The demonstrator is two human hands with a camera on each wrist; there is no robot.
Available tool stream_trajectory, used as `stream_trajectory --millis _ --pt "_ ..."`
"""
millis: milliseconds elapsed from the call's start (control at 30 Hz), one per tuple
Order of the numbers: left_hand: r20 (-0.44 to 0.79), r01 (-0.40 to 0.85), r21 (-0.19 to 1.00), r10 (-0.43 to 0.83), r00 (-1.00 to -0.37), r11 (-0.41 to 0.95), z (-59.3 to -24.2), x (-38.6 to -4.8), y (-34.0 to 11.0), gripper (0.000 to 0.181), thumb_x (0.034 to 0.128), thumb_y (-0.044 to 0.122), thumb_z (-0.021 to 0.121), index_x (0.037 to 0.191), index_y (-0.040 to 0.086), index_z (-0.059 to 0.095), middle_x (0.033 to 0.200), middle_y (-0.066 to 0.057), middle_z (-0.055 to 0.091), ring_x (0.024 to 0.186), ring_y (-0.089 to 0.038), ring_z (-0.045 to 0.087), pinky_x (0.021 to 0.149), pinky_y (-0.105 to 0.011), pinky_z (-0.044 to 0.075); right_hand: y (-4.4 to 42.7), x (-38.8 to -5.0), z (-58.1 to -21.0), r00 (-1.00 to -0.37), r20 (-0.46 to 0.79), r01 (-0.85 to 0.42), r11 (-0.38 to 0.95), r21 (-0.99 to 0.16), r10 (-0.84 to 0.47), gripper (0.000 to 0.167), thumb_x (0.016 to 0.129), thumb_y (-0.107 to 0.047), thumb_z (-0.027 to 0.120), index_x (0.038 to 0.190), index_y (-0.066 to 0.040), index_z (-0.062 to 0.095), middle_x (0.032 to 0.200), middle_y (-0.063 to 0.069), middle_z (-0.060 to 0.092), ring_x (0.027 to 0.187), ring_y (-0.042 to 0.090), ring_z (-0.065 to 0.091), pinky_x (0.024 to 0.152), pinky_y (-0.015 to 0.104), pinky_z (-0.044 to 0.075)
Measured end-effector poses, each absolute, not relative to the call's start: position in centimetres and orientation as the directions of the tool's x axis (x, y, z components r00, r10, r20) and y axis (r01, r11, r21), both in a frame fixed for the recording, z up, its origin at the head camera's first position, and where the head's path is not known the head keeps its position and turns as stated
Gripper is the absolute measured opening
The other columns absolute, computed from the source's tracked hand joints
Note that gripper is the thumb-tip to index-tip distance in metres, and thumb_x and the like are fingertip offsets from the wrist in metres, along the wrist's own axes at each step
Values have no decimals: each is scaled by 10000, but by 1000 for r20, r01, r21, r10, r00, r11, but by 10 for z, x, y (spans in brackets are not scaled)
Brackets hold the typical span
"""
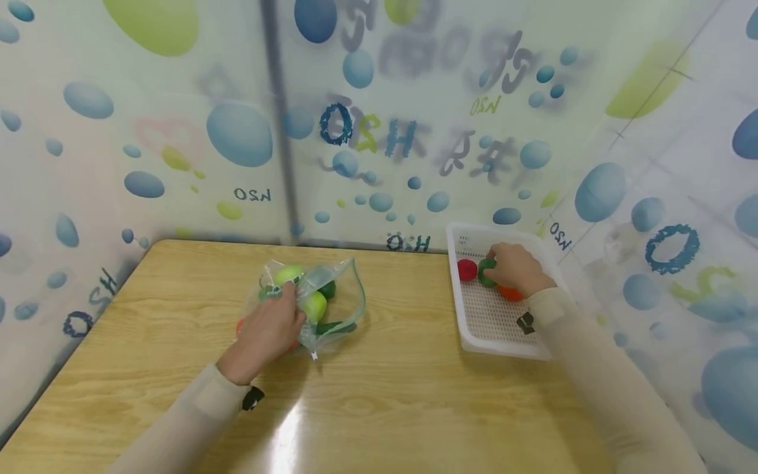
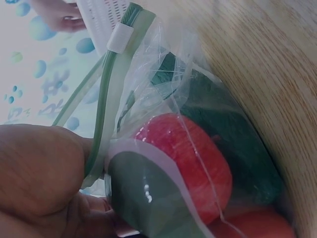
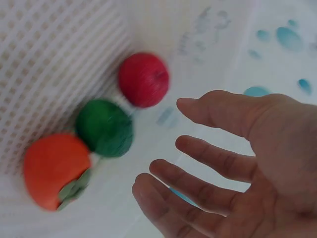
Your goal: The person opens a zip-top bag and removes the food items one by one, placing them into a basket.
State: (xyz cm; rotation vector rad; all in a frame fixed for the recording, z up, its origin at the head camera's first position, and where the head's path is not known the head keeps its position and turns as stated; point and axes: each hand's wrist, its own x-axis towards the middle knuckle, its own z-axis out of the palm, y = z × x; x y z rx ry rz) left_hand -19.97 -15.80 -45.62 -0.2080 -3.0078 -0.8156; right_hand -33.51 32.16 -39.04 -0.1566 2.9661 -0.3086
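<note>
My left hand grips the rim of a clear zip bag with a green zip edge and white slider. Through the bag show a red fruit, a long dark green cucumber-like piece and yellow-green round fruit. At the right, my right hand reaches into a white perforated basket. Its fingers are spread and hold nothing. Close to them lie a dark green round fruit, a red round fruit and an orange persimmon with green leaves.
The wooden table extends between bag and basket. Behind it and at both sides hang pale curtains with blue and green spots, and the basket stands close to the right one.
</note>
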Motion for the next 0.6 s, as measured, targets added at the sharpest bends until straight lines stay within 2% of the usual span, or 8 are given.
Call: stream_trajectory --millis 233,400,467,533,600 --pt "53 136 492 126 -991 860 -455 -199 -157 136 1110 70 595 1199 -16 538 710 -85 596 547 -208 565 473 -303 412 293 -319 -382 -981 -82 -149 954 -260 -176 461 1073 -202 810 1456 41 729 1285 259 811 1054 349 721 1007 540 644" --pt "41 125 498 120 -992 858 -454 -199 -157 138 1112 74 585 1202 -18 534 718 -95 603 555 -215 570 478 -310 418 268 -301 -376 -972 11 -229 940 -253 -234 414 1074 -183 835 1429 13 758 1383 263 804 1155 381 759 1104 578 651" --pt "40 127 500 123 -992 857 -453 -199 -158 137 1112 75 581 1198 -19 532 718 -100 603 554 -218 567 478 -314 418 258 -293 -374 -963 50 -270 931 -244 -266 404 1068 -174 840 1419 13 768 1344 240 820 1094 353 756 1040 536 671" --pt "33 122 500 123 -992 857 -453 -199 -158 144 1114 81 580 1204 -21 532 720 -100 605 555 -217 569 480 -313 420 248 -287 -374 -948 88 -318 917 -239 -306 395 1065 -169 841 1411 14 779 1282 223 835 982 316 730 914 489 671" --pt "25 118 499 122 -992 858 -453 -199 -158 151 1116 86 577 1212 -21 532 723 -97 605 558 -214 569 484 -312 423 238 -280 -374 -928 123 -371 899 -235 -351 374 1061 -157 843 1392 11 795 1267 206 842 962 304 735 847 467 647"
